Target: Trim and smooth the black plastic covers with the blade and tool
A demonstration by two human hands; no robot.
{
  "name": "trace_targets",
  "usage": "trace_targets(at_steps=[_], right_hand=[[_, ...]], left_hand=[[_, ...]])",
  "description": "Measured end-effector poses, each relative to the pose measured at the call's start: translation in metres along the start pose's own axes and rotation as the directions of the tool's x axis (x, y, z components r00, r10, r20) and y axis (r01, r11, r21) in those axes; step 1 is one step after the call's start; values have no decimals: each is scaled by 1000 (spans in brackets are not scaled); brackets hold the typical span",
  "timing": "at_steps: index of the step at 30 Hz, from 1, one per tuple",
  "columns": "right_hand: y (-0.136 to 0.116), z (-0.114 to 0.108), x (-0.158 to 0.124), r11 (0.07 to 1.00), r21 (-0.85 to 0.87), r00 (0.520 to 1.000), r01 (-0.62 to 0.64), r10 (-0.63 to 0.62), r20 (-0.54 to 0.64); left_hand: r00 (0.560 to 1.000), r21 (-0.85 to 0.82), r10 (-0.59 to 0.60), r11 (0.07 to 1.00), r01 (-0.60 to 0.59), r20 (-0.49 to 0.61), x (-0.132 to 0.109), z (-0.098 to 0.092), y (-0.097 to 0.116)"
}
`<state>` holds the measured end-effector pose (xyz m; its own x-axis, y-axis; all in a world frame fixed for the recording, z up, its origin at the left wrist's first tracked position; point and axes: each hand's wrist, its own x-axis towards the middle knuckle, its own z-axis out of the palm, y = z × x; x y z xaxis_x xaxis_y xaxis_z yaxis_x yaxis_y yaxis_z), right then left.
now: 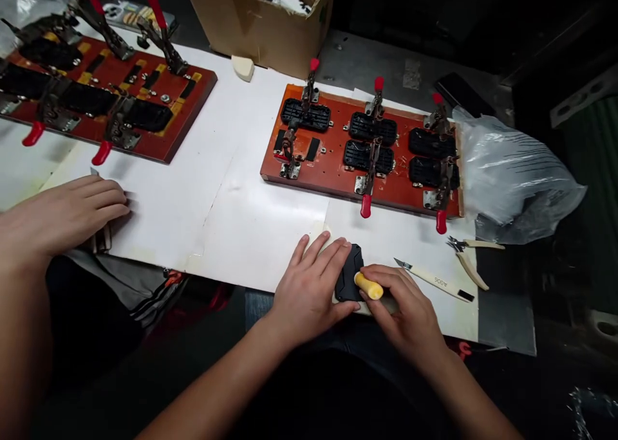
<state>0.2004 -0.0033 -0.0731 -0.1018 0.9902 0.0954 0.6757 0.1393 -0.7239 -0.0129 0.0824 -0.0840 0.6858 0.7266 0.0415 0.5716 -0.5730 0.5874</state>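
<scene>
A flat black plastic part (348, 278) lies on the white work surface near its front edge. My left hand (313, 282) holds it from the left, index finger by its far end and thumb by its near end. In my right hand (405, 308) is a small tool with a yellow handle (369, 287), gripped between thumb and fingers at the part's right edge. The tool's tip is hidden. To the right of my right hand lie a craft knife (434, 279) with a pale handle and a pair of cutting pliers (470, 260).
A red-brown clamping fixture (333, 183) holding several black parts stands ahead; another fixture (193, 112) is at the left. A co-worker's hand (72, 215) rests at the left edge. A cardboard box (270, 31) stands behind, and a plastic bag (521, 176) lies right.
</scene>
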Motion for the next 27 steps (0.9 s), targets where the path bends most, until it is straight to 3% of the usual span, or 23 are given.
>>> trace_targets(at_steps=[7, 14, 19, 23, 27], right_hand=[[0, -7, 19, 996, -78, 999, 31, -32, -10], [-1, -28, 14, 992, -51, 970, 116, -102, 220], [1, -30, 19, 991, -39, 973, 127, -117, 196], [3, -34, 18, 992, -23, 955, 128, -117, 273], [1, -32, 23, 986, -30, 963, 165, -154, 222]], left_hand=[[1000, -34, -3, 999, 3, 3, 1, -1, 0], [1000, -43, 3, 999, -2, 12, 1, 0, -1], [1000, -23, -5, 1000, 5, 1, 1, 0, -1], [1000, -45, 12, 999, -13, -9, 1, 0, 0], [1000, -36, -8, 999, 7, -16, 1, 0, 0]])
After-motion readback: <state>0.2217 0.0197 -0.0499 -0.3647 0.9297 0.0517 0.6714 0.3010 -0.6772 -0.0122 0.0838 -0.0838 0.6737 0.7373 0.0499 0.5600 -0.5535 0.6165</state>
